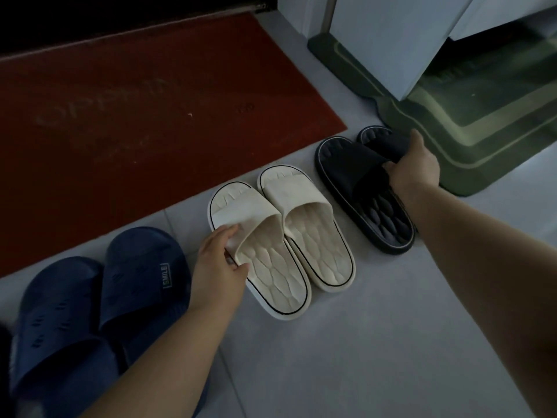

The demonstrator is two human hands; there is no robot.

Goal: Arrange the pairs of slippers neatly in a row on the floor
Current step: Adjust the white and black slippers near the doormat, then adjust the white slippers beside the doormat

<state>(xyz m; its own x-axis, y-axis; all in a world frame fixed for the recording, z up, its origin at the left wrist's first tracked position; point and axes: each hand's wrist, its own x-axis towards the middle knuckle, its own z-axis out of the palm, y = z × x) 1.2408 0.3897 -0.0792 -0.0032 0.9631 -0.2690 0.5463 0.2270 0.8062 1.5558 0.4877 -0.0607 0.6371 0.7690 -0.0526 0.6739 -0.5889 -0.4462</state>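
Head view: on grey floor (376, 342) between red mat (135, 116) and green mat (482, 125), your left hand (218, 267) pinches a cream slipper (271, 260); right hand (416, 167) seemingly grips both black slippers (346, 158).

Three slipper pairs sit in a diagonal row on the floor (361, 342): left pair (90, 312) nearest, middle pair (289, 224), right pair (346, 158) farthest. Doormat (135, 116) lies behind the left and middle pairs; second mat (482, 131) just beside right pair.

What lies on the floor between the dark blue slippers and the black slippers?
The cream slippers, one gripped by the left hand; the head view shows it.
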